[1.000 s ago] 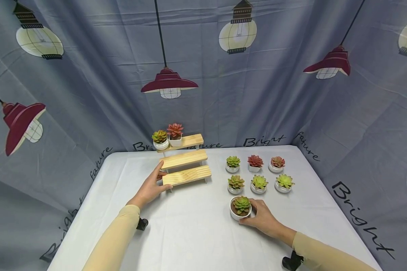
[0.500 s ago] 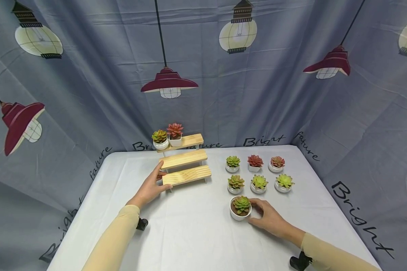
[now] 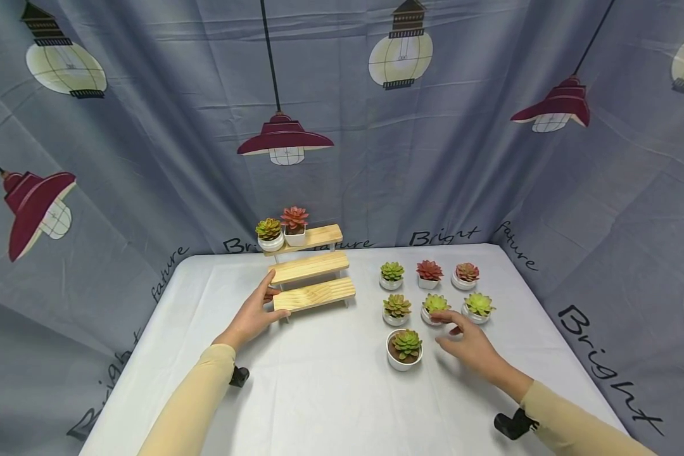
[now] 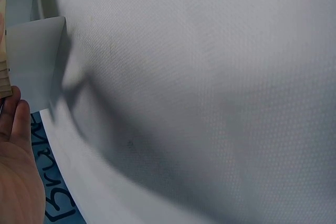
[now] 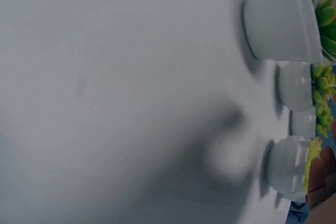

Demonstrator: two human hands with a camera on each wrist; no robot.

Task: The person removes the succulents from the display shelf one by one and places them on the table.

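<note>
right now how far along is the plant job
Looks done: a yellow-green succulent and a red succulent stand on the top tier of the wooden stand. In hand: the left hand holds the stand's left end; the right hand is at the middle row's centre succulent, contact unclear. Likely left: that one plus six other potted succulents on the table; the lower two tiers hold none.

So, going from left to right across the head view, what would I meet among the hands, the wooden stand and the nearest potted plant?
Left hand, three-step wooden stand, nearest potted plant, right hand.
</note>
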